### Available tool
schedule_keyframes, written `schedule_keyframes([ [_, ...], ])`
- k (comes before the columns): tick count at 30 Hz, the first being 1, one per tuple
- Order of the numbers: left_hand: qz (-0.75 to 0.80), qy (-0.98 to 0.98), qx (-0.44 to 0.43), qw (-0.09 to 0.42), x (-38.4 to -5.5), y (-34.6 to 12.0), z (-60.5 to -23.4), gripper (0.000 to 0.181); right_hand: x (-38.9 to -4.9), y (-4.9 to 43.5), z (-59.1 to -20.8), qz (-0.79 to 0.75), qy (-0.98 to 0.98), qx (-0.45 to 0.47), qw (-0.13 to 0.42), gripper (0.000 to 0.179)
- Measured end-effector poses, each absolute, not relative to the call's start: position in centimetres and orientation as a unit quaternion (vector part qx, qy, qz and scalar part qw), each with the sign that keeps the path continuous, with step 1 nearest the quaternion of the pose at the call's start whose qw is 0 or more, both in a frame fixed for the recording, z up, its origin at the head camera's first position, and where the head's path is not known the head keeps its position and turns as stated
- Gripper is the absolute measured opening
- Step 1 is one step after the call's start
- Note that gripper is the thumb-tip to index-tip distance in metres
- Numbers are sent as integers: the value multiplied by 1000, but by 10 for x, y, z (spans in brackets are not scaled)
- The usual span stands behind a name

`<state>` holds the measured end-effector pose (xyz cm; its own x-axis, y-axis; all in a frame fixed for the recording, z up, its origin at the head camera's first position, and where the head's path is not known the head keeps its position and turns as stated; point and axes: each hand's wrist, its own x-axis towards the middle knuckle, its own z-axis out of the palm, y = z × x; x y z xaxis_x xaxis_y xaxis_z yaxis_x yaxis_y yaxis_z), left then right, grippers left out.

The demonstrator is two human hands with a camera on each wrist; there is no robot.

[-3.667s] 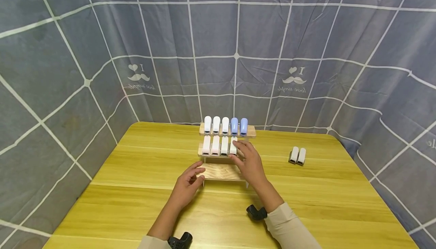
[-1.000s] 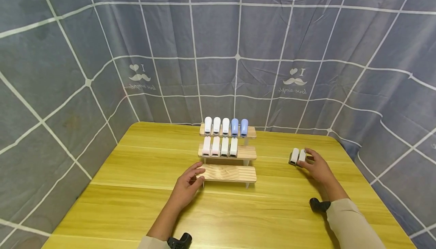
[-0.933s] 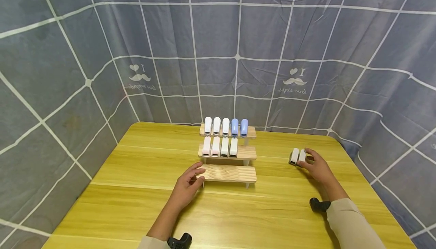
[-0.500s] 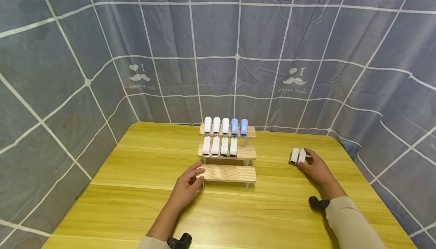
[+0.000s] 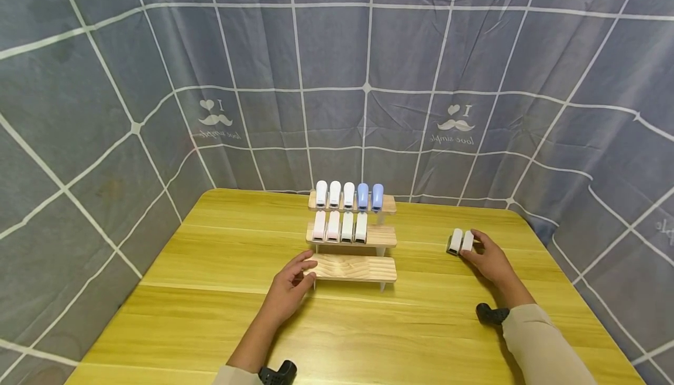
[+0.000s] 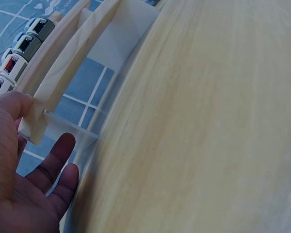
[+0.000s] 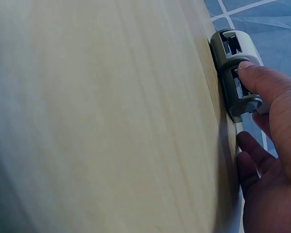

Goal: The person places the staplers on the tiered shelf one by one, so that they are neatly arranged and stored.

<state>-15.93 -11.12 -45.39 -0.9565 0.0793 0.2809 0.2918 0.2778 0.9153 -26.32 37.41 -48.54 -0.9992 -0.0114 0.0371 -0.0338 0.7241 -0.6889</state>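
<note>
In the head view, a three-tier wooden stand bears small staplers. My left hand grips the left end of its lowest shelf, the thumb at the front edge; in the left wrist view the other visible fingers are spread below the board. Two white-topped, dark-based staplers lie side by side on the table at the right. With thumb and fingers my right hand pinches the right-hand stapler; the left-hand stapler touches or nearly touches it. In the right wrist view the thumb presses that stapler's front end.
On the top shelf stand several white staplers and two blue staplers. The middle shelf carries a row of pale pink and white staplers towards its left. A grey grid-patterned curtain surrounds the yellow wooden table.
My right hand has left the rightmost stapler on the middle shelf and moved right to the pair on the table. Over the last second hardly anything moves; the left hand stays put.
</note>
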Motion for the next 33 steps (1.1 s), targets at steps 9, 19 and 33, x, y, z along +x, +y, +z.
schedule_keyframes([
  [9, -591, -792, -117, 102, -158, -110, -454, 21, -258, 373, -484, 403, -915, 1, 22, 82],
  [19, -588, -795, -117, 90, -159, -111, -455, 22, -249, 368, -477, 413, -910, -2, 32, 83],
  [33, -590, -794, -118, 88, -158, -112, -453, 22, -240, 349, -463, 397, -912, 40, 93, 75],
])
